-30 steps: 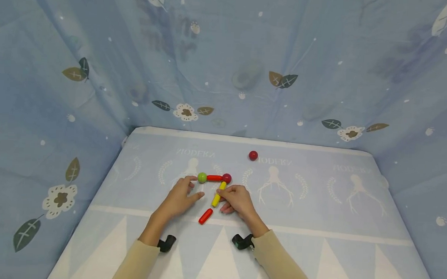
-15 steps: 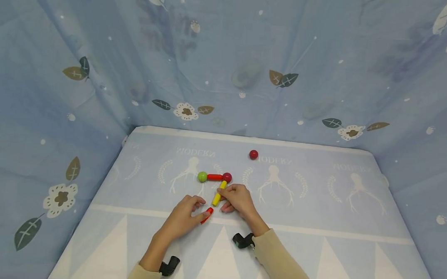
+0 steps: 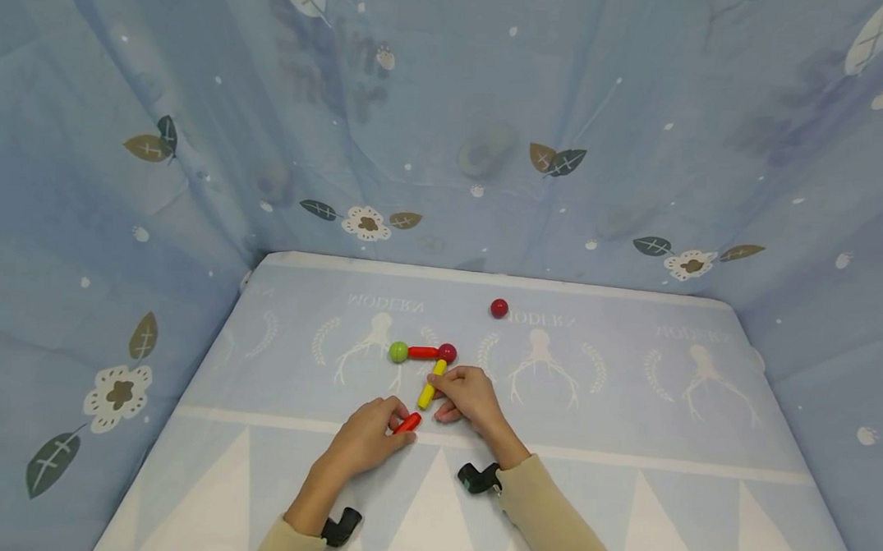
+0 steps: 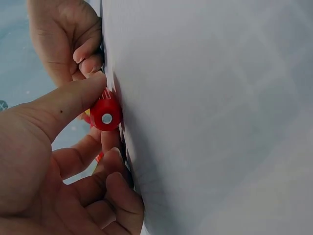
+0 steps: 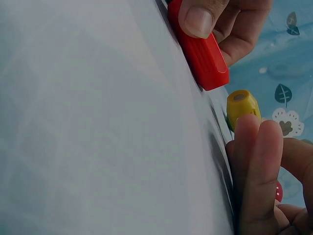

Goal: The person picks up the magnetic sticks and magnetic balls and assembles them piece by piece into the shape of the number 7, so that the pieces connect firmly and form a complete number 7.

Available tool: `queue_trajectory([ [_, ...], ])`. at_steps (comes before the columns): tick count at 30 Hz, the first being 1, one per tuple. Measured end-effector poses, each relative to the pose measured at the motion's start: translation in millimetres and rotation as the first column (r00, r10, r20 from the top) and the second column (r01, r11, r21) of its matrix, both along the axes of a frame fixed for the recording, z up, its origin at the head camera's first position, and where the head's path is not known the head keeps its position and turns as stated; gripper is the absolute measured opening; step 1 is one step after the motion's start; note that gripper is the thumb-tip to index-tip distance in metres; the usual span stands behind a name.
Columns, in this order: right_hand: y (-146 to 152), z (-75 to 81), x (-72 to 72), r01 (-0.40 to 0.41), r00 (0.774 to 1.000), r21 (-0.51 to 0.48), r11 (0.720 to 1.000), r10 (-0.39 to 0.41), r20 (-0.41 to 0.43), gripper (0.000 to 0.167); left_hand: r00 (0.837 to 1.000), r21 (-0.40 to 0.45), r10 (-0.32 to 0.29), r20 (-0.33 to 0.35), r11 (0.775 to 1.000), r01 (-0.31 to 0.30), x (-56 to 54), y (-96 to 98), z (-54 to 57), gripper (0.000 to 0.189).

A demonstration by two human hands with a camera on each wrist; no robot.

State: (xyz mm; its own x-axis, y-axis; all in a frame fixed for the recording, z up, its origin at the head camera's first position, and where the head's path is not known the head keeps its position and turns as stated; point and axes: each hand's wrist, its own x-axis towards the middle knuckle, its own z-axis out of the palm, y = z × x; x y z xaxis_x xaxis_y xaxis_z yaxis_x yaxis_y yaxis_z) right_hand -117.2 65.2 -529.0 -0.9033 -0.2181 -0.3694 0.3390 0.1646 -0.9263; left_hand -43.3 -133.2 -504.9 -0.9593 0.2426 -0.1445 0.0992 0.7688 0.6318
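Note:
My left hand (image 3: 370, 437) pinches a short red magnetic stick (image 3: 408, 423) between thumb and fingers, low over the table. A round silvery spot marks the end of this red stick (image 4: 105, 105) in the left wrist view. To the right, my right hand (image 3: 471, 396) holds a yellow magnetic stick (image 3: 426, 396) by its side. The yellow stick's far end meets a dark red ball (image 3: 447, 353). A second red stick (image 3: 422, 352) links that ball to a green ball (image 3: 399, 352) on the left. In the right wrist view, a small gap separates the held red stick (image 5: 208, 61) from the yellow stick (image 5: 243, 105).
Farther back on the table (image 3: 600, 381) lies a loose red ball (image 3: 499, 308). A blue patterned curtain (image 3: 447, 144) rises behind the table and along both sides. Black wrist cameras (image 3: 479, 478) sit low under the forearms.
My left hand has come away from beside the green ball, moved toward me, and taken hold of the loose red stick. My right hand stays on the yellow stick.

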Motion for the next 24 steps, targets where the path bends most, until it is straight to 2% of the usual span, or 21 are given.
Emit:
queue_trajectory([
  [8, 0.4, -0.1, 0.4, 0.003, 1.0, -0.01, 1.0, -0.003, 0.008, 0.039, 1.0, 0.01, 0.016, 0.025, 1.0, -0.017, 0.6, 1.9, 1.1, 0.023],
  [18, 0.3, -1.1, 0.3, 0.0, 1.0, -0.024, 1.0, 0.0, 0.009, 0.038, 0.995, 0.017, 0.078, 0.065, 0.997, -0.079, 1.5, 4.6, 6.3, 0.025],
  [24, 0.5, -3.1, -0.5, -0.005, 1.0, -0.028, 1.0, 0.006, 0.004, 0.04, 0.995, 0.039, 0.075, 0.064, 0.996, -0.078, 0.0, 7.1, 5.8, 0.026],
])
